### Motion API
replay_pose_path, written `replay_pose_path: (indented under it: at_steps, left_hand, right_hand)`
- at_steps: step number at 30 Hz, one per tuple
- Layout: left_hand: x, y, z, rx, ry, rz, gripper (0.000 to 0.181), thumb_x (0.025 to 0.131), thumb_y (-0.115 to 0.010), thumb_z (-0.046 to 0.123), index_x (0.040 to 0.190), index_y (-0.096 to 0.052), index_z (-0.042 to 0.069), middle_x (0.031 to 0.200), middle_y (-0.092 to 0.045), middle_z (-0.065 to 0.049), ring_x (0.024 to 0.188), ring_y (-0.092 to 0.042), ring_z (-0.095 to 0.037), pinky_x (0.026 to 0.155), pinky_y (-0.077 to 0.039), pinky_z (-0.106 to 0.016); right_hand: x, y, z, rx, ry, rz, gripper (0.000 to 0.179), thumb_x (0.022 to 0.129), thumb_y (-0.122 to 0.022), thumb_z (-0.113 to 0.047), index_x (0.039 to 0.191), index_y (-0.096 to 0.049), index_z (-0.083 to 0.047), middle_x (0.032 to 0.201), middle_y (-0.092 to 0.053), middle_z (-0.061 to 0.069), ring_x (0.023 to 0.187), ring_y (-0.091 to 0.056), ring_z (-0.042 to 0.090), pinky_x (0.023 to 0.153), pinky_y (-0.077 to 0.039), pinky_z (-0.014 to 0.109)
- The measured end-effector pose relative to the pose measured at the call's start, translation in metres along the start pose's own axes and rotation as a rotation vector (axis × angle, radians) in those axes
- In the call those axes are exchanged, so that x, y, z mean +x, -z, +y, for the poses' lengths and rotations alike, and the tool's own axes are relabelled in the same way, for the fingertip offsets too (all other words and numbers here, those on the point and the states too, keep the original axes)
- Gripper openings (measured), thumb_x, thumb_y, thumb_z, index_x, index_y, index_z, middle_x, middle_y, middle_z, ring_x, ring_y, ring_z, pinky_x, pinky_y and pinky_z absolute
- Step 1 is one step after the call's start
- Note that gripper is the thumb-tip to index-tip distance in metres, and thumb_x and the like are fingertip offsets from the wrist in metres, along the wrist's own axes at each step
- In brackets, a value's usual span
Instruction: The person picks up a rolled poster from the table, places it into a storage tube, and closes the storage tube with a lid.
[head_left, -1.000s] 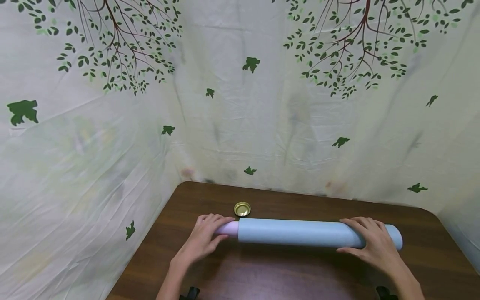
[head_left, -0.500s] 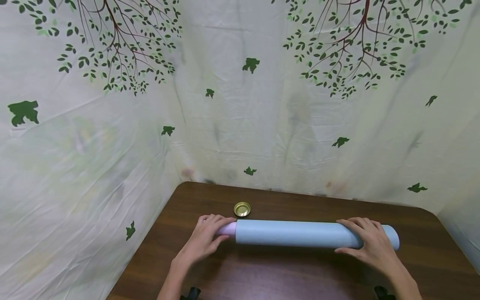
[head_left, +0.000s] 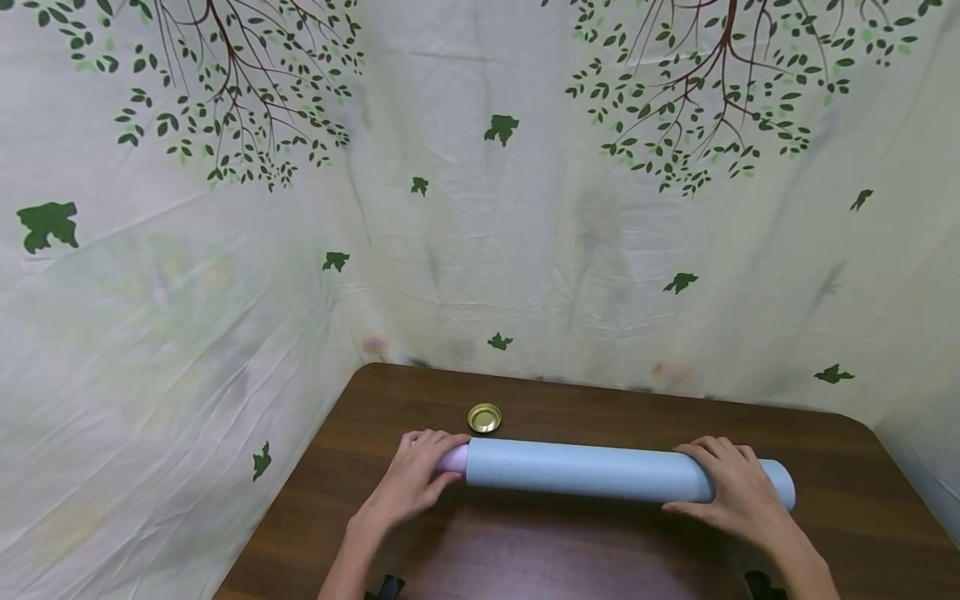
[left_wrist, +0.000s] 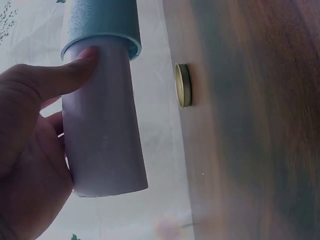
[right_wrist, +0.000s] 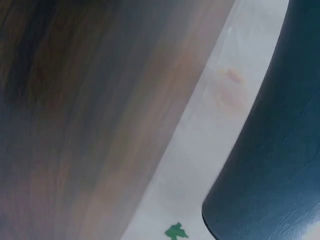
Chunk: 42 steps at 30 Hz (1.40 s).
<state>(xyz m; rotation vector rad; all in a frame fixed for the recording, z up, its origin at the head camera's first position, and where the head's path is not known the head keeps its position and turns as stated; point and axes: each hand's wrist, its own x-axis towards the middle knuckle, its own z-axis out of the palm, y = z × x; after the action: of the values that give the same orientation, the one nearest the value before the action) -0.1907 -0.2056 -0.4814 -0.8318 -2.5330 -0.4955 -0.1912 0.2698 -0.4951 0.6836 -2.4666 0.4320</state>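
Lying crosswise before you, the blue tube [head_left: 585, 471] is gripped near its right end by your right hand [head_left: 737, 490], while your left hand [head_left: 411, 477] holds the lilac tube [left_wrist: 102, 125] protruding from its left end.

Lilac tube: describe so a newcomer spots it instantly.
Start at the brown table, then the long pale-blue tube held over it. The lilac tube projects from its end beside the left hand, which grips it; unlike the blue one, it is narrower and pinkish-purple.
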Motion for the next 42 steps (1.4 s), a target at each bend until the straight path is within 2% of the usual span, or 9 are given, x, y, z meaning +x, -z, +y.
replay_pose_path:
  at_steps: [6, 12, 16, 19, 23, 26, 30, 34, 42]
  left_hand:
    - [0.002, -0.002, -0.001, 0.011, -0.007, 0.053, 0.057, 0.073, -0.092, 0.010, 0.126, -0.069, 0.012, 0.115, -0.073, 0.000, 0.108, -0.066, -0.021, 0.105, -0.044, -0.058]
    - [0.008, 0.009, 0.002, 0.011, 0.012, 0.168, 0.067, 0.075, -0.093, 0.019, 0.135, -0.064, 0.010, 0.132, -0.066, -0.009, 0.126, -0.059, -0.029, 0.115, -0.030, -0.068]
    - [0.010, 0.021, 0.000, -0.108, 0.172, 0.320, 0.058, 0.089, -0.081, 0.020, 0.141, -0.060, 0.008, 0.144, -0.060, -0.013, 0.135, -0.052, -0.034, 0.116, -0.025, -0.068]
    - [0.006, 0.030, -0.006, -0.288, 0.431, 0.365, 0.044, 0.102, -0.065, 0.023, 0.142, -0.058, 0.005, 0.141, -0.062, -0.016, 0.133, -0.054, -0.035, 0.113, -0.033, -0.060]
    - [0.000, 0.038, -0.017, -0.529, 0.768, 0.262, 0.044, 0.110, -0.050, 0.033, 0.139, -0.060, 0.001, 0.131, -0.067, -0.020, 0.119, -0.064, -0.028, 0.097, -0.052, -0.040]
    - [-0.001, 0.039, -0.022, -0.666, 0.865, 0.182, 0.041, 0.110, -0.051, 0.032, 0.133, -0.064, 0.000, 0.124, -0.070, -0.021, 0.102, -0.067, -0.020, 0.082, -0.054, -0.029]
    - [-0.002, 0.037, -0.023, -0.751, 0.888, 0.104, 0.040, 0.109, -0.054, 0.030, 0.128, -0.066, -0.003, 0.115, -0.070, -0.019, 0.092, -0.064, -0.017, 0.073, -0.054, -0.031]
    - [-0.005, 0.032, -0.025, -0.807, 0.885, 0.024, 0.042, 0.109, -0.054, 0.029, 0.131, -0.061, -0.006, 0.111, -0.071, -0.019, 0.091, -0.071, -0.028, 0.070, -0.056, -0.034]
    - [-0.005, 0.029, -0.026, -0.906, 0.849, 0.016, 0.040, 0.108, -0.056, 0.024, 0.133, -0.060, -0.006, 0.110, -0.072, -0.018, 0.088, -0.074, -0.028, 0.072, -0.059, -0.033]
  right_hand:
    - [0.000, 0.001, 0.002, 0.014, 0.005, 0.068, 0.081, 0.049, -0.098, -0.058, 0.113, -0.074, -0.015, 0.106, -0.070, -0.001, 0.096, -0.064, 0.024, 0.078, -0.042, 0.045]
    - [0.002, 0.003, 0.003, 0.030, 0.008, 0.116, 0.083, 0.050, -0.098, -0.058, 0.116, -0.074, -0.014, 0.109, -0.071, 0.001, 0.098, -0.062, 0.023, 0.080, -0.039, 0.042]
    - [0.006, 0.005, 0.004, 0.033, 0.015, 0.146, 0.084, 0.046, -0.100, -0.051, 0.116, -0.074, -0.012, 0.110, -0.071, 0.003, 0.098, -0.061, 0.022, 0.083, -0.036, 0.039]
    - [0.008, 0.007, 0.005, 0.035, 0.019, 0.164, 0.084, 0.045, -0.100, -0.050, 0.115, -0.074, -0.011, 0.109, -0.071, 0.003, 0.097, -0.060, 0.022, 0.083, -0.036, 0.039]
    - [0.006, 0.009, 0.006, 0.047, 0.018, 0.179, 0.084, 0.051, -0.097, -0.060, 0.115, -0.074, -0.011, 0.109, -0.071, 0.004, 0.095, -0.060, 0.024, 0.083, -0.036, 0.041]
    - [0.004, 0.008, 0.007, 0.053, 0.013, 0.183, 0.084, 0.051, -0.096, -0.062, 0.116, -0.075, -0.012, 0.109, -0.071, 0.004, 0.094, -0.060, 0.024, 0.084, -0.036, 0.042]
    - [0.002, 0.007, 0.007, 0.051, 0.008, 0.183, 0.084, 0.049, -0.097, -0.059, 0.116, -0.075, -0.013, 0.108, -0.071, 0.004, 0.094, -0.060, 0.025, 0.084, -0.035, 0.042]
    - [0.001, 0.007, 0.007, 0.043, 0.007, 0.184, 0.084, 0.049, -0.097, -0.059, 0.115, -0.075, -0.012, 0.107, -0.071, 0.004, 0.094, -0.061, 0.025, 0.083, -0.036, 0.042]
    - [0.001, 0.007, 0.007, 0.041, 0.008, 0.183, 0.084, 0.049, -0.097, -0.058, 0.115, -0.075, -0.011, 0.108, -0.072, 0.005, 0.094, -0.061, 0.025, 0.084, -0.036, 0.042]
